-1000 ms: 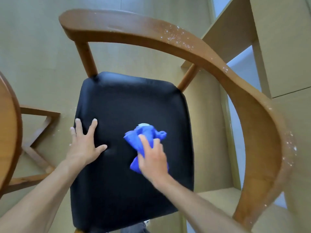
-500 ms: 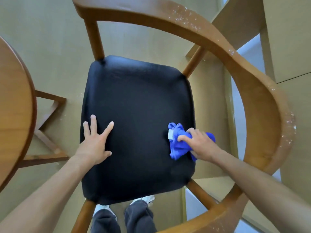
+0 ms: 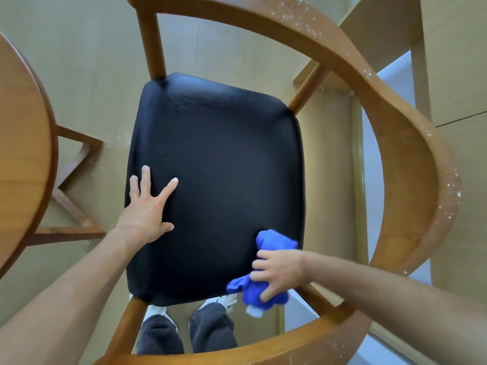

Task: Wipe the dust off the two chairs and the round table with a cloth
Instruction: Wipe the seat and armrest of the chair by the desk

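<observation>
A wooden chair with a black padded seat (image 3: 216,185) fills the view from above. Its curved wooden backrest rail (image 3: 411,159) carries white dust specks along the top and right. My left hand (image 3: 147,209) rests flat on the seat's left side, fingers spread. My right hand (image 3: 276,272) grips a bunched blue cloth (image 3: 266,267) at the seat's near right corner, and the cloth hangs partly over the edge. The round wooden table (image 3: 23,159) shows as an arc at the left edge.
The table's wooden base (image 3: 71,201) stands on the beige floor left of the chair. My legs and white shoes (image 3: 184,330) are below the seat's front edge. Beige cabinet panels (image 3: 453,59) rise at the right.
My right hand has dragged the cloth from the seat's middle to the right edge and then down to the near right corner. My left hand has stayed flat on the seat.
</observation>
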Tool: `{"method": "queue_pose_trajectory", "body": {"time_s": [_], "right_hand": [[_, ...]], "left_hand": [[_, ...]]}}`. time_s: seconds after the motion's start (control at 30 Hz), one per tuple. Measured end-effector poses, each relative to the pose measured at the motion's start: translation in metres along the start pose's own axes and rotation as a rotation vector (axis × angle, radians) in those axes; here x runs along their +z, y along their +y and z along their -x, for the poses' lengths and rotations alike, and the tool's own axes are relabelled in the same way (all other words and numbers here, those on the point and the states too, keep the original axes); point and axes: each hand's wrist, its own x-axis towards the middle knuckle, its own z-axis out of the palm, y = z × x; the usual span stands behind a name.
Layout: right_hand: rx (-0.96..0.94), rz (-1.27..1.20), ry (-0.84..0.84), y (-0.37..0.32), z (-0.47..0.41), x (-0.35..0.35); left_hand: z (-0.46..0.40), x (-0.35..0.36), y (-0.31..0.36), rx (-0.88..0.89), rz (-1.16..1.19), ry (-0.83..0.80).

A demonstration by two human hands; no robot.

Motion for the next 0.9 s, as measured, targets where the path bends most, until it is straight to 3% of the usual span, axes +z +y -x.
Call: {"method": "queue_pose_trajectory", "body": {"time_s": [0.1, 0.23, 0.3, 0.37, 0.43, 0.57, 0.63, 0.7, 0.77, 0.83, 0.9], "right_hand": [[0.184, 0.071, -0.015, 0.036, 0.054, 0.022], [0.799, -0.139, -0.089, 0.090, 0.099, 0.024], [1.265, -0.373, 0.050, 0.103, 0.088, 0.014], [1.486, -0.691, 0.244, 0.100, 0.056, -0.007], [1.334, -0.843, 0.280, 0.075, 0.011, -0.024], [0.775, -0.700, 0.159, 0.016, -0.061, -0.054], [0.698, -0.704, 0.129, 0.023, -0.058, -0.053], [0.790, -0.650, 0.123, 0.037, -0.042, -0.051], [1.036, -0.625, 0.110, 0.045, -0.024, -0.052], [1.260, -0.804, 0.133, 0.049, -0.007, -0.058], [1.340, -1.046, 0.213, 0.048, 0.012, -0.068]], "left_hand": [[-0.002, 0.002, -0.002, 0.002, -0.015, 0.013], [-0.004, 0.004, -0.003, 0.004, -0.019, 0.013], [-0.004, 0.005, -0.004, 0.005, -0.014, 0.019], [-0.004, 0.004, -0.004, 0.002, -0.013, 0.022], [-0.005, 0.004, -0.004, 0.008, -0.019, 0.019], [-0.004, 0.001, -0.009, 0.022, 0.014, -0.002], [-0.003, -0.005, -0.014, 0.044, 0.051, -0.020], [0.003, -0.012, -0.019, 0.045, 0.098, -0.051], [0.015, -0.018, -0.019, 0.026, 0.100, -0.103], [0.030, -0.020, -0.016, 0.030, 0.070, -0.133], [0.046, -0.021, -0.008, 0.049, 0.079, -0.117]]}}
